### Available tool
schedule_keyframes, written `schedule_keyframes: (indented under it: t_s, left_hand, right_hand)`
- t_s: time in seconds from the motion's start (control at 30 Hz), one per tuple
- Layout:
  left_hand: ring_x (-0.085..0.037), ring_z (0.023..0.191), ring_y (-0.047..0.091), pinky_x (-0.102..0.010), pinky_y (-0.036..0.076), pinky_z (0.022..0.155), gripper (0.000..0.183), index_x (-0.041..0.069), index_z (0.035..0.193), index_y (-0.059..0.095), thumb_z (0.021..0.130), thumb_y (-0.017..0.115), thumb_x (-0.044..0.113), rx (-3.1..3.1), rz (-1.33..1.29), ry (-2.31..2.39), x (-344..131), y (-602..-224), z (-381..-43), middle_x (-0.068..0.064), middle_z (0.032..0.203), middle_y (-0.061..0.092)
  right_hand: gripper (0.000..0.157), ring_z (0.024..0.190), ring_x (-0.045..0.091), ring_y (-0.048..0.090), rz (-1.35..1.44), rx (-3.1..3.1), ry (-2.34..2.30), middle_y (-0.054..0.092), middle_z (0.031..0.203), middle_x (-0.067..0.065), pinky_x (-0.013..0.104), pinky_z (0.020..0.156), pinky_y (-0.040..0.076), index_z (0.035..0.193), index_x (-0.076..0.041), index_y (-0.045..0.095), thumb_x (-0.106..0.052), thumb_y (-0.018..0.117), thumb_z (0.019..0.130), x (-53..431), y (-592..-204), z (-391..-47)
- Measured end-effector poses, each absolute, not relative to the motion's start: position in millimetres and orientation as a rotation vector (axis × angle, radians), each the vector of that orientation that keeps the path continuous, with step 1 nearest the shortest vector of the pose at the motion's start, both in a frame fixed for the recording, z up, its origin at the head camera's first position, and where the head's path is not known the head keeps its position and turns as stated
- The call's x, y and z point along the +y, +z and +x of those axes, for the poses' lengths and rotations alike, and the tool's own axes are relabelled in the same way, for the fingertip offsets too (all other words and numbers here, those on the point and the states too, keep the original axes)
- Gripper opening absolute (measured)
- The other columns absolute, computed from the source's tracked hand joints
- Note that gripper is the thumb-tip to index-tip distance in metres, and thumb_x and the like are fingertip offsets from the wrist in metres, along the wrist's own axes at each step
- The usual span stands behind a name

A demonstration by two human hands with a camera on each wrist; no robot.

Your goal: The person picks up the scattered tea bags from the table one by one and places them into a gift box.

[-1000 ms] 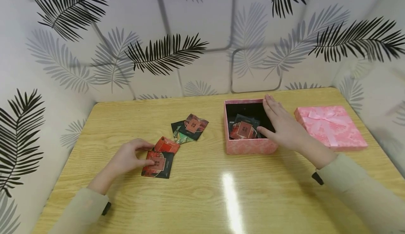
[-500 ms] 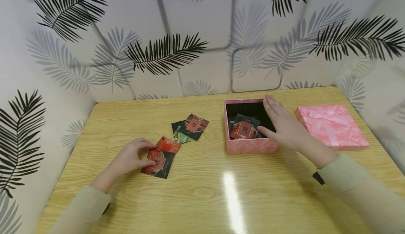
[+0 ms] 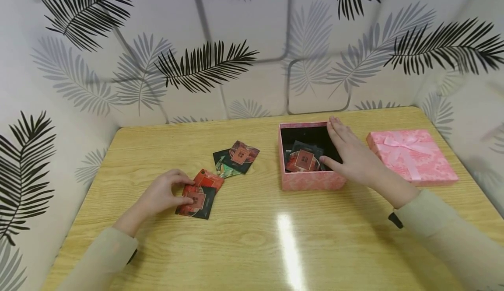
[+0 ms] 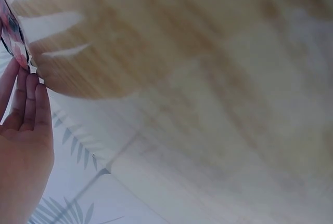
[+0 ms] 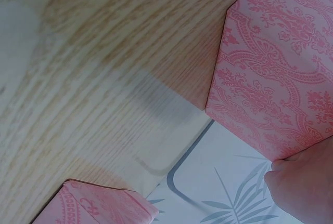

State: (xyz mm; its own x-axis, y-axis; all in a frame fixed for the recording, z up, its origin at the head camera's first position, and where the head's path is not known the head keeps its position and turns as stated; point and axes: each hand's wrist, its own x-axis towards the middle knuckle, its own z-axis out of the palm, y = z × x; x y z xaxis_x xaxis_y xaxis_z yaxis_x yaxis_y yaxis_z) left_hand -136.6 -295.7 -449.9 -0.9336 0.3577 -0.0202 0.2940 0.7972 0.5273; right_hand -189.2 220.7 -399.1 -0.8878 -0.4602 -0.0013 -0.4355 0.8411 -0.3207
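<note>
My left hand (image 3: 163, 192) pinches a black-and-red sachet (image 3: 204, 208) by its left side, thumb on top, in the head view. Just behind it lies a red sachet (image 3: 208, 179), overlapped by the front one, with my index fingertip at its left edge. The left wrist view has the left hand (image 4: 28, 130) with its fingers at the edge of a sachet (image 4: 13, 29). My right hand (image 3: 354, 157) rests along the right rim of a pink patterned box (image 3: 313, 181), fingers extended to the back corner and thumb over the opening. Several dark sachets (image 3: 303, 159) lie inside.
Behind the red sachet lie a green sachet (image 3: 228, 168) and a dark red one (image 3: 243, 156), overlapping. A pink lid with a bow (image 3: 413, 155) sits right of the box. The wooden table (image 3: 244, 238) meets a leaf-patterned wall (image 3: 260, 89) at the back.
The left hand has shifted very slightly right over the sachets. The right hand and the box have stayed in place.
</note>
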Motion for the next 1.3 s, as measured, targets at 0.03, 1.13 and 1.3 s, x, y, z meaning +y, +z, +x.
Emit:
schedule_keyframes:
  t_s: [0.03, 1.13, 1.3]
  left_hand:
    - [-0.030, 0.107, 0.066, -0.053, 0.058, 0.096, 0.038, 0.004, 0.116, 0.080, 0.082, 0.094, 0.016, 2.863, 0.521, 0.813, -295.7, -450.0, -137.0, -0.011, 0.117, 0.070]
    - [-0.010, 0.076, 0.065, -0.021, 0.051, 0.064, 0.008, 0.001, 0.103, 0.077, 0.099, 0.076, 0.008, 2.828, 0.163, 1.122, -301.4, -438.2, -148.1, -0.013, 0.091, 0.077]
    - [-0.006, 0.073, 0.065, -0.021, 0.051, 0.061, 0.011, -0.002, 0.105, 0.078, 0.100, 0.074, 0.008, 2.793, 0.122, 1.154, -303.1, -435.8, -151.0, -0.013, 0.090, 0.078]
  right_hand:
    - [0.095, 0.167, 0.039, 0.004, -0.718, 2.941, -0.482, -0.002, 0.179, 0.019, 0.059, 0.135, 0.013, 0.169, 0.003, 0.005, -0.043, 0.060, 0.107, 220.7, -399.2, -189.3]
    - [0.095, 0.167, 0.040, 0.004, -0.712, 2.941, -0.470, -0.001, 0.179, 0.020, 0.061, 0.134, 0.015, 0.169, 0.004, 0.005, -0.043, 0.060, 0.107, 219.8, -398.6, -189.0]
    - [0.095, 0.167, 0.040, 0.004, -0.719, 2.942, -0.469, -0.001, 0.179, 0.020, 0.061, 0.134, 0.015, 0.169, 0.003, 0.004, -0.043, 0.060, 0.107, 220.2, -399.0, -188.9]
